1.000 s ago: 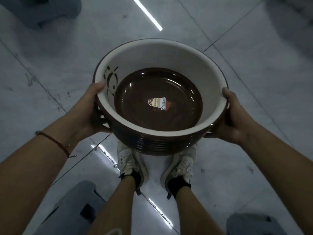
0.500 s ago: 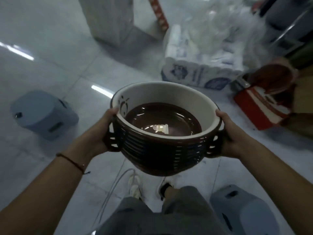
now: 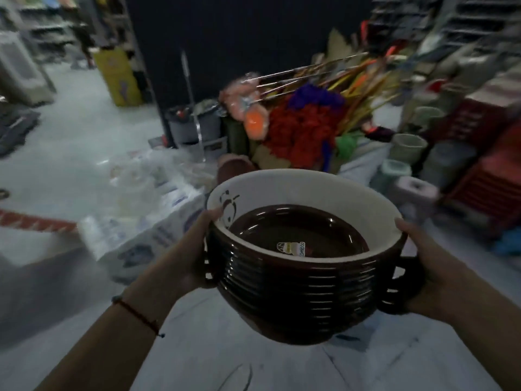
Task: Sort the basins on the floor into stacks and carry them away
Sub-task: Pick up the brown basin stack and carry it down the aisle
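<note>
A stack of nested basins [image 3: 298, 280], dark brown outside with ribbed rims showing one below another, is held in the air in front of the person, above the pale floor [image 3: 225, 348]. The mouth of the stack opens upward and is tipped slightly toward the camera; the stack's axis runs roughly vertical, leaning a little to the right at the base. The top basin has a cream inner wall bearing a panda motif [image 3: 229, 206] on its left side and a glossy brown bottom with a small sticker [image 3: 291, 247].

The left hand [image 3: 189, 255] grips the left side handle, thumb hooked over the rim beside the motif. The right hand [image 3: 434, 275] grips the right side handle [image 3: 406, 283], fingers curled beneath it and thumb up at the rim. A red cord bracelet [image 3: 138, 316] circles the left wrist.

Beyond the stack, wrapped white packages [image 3: 146, 238] lie on the floor to the left. Ahead stand a grey mop bucket [image 3: 194, 122] and a heap of coloured dusters [image 3: 304, 128]; red crates [image 3: 485, 176] and pale buckets [image 3: 408, 148] crowd the right. Open floor extends to the left rear, toward a yellow box [image 3: 118, 77].
</note>
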